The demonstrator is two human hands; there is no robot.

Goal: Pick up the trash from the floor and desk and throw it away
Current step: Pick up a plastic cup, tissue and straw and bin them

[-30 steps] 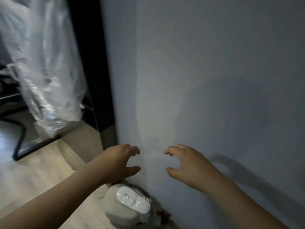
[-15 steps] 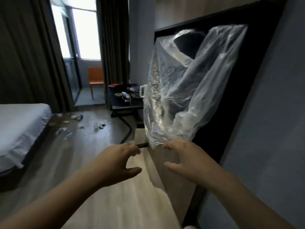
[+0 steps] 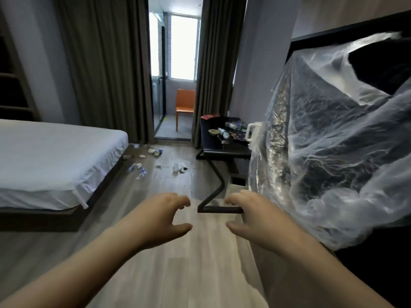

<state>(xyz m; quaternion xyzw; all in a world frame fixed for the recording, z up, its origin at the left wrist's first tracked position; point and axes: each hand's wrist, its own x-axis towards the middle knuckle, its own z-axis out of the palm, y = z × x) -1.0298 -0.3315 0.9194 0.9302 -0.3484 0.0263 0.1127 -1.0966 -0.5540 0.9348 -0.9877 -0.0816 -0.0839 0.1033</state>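
**Colours across the room**

We are seeing a white sheet on the bed [image 3: 55, 156] at left and grey-brown curtains [image 3: 106, 63] at upper left. At upper centre, an orange chair [image 3: 185, 101] is standing out. Right of centre, a black desk [image 3: 224, 150] is bearing a white kettle [image 3: 253, 132] and a red item [image 3: 209, 116]. The floor [image 3: 189, 274] is showing pale wood grain, with blue-labelled clear bottles [image 3: 141, 173] on it. At right, a clear bag [image 3: 333, 163] is shining with white creases.

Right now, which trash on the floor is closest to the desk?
The clear bottle lying alone mid-floor, just left of the desk leg. The other pieces lie further left, beside the bed.
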